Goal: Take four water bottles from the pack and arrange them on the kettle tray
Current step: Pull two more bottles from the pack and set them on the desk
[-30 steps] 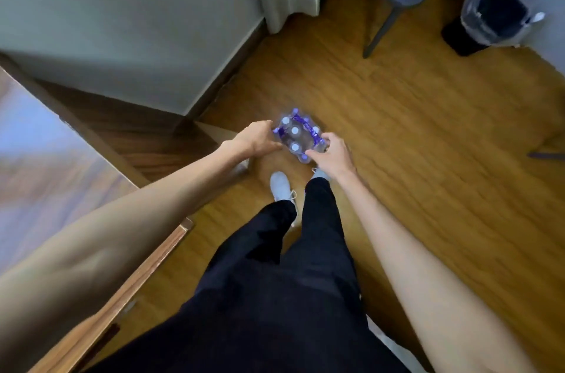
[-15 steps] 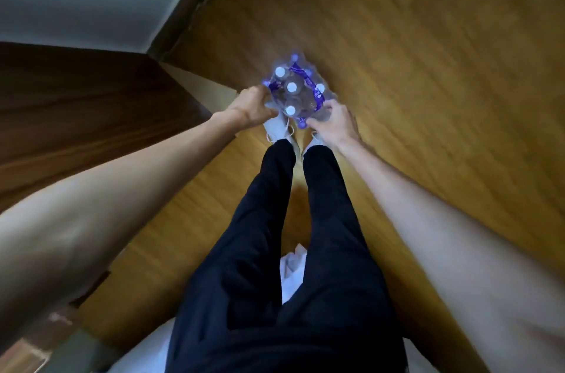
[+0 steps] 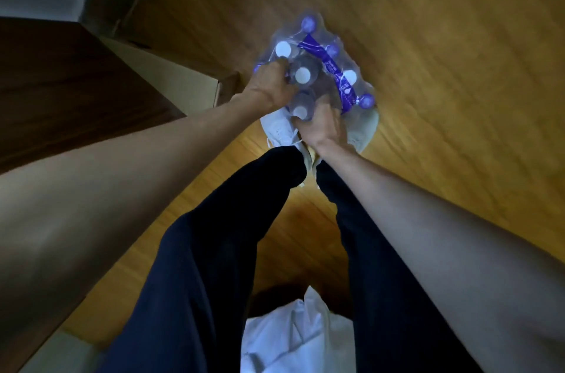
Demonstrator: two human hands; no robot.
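Note:
A shrink-wrapped pack of water bottles (image 3: 328, 62) with a purple carry strap stands on the wooden floor just beyond my white shoes. Several white caps show from above. My left hand (image 3: 270, 87) grips a bottle (image 3: 302, 73) near the pack's left middle. My right hand (image 3: 322, 125) is closed around the nearest bottle (image 3: 301, 106) at the pack's front edge. The kettle tray is not in view.
A dark wooden cabinet (image 3: 70, 82) fills the left side, with a pale cardboard box (image 3: 180, 79) beside the pack. My legs in dark trousers (image 3: 244, 250) stand below the pack. White fabric (image 3: 293, 333) hangs at the bottom. Wooden floor (image 3: 443, 67) spreads to the right.
The view has tilted down and closer to the pack. Both hands have shifted from the pack's sides onto single bottles at its near side.

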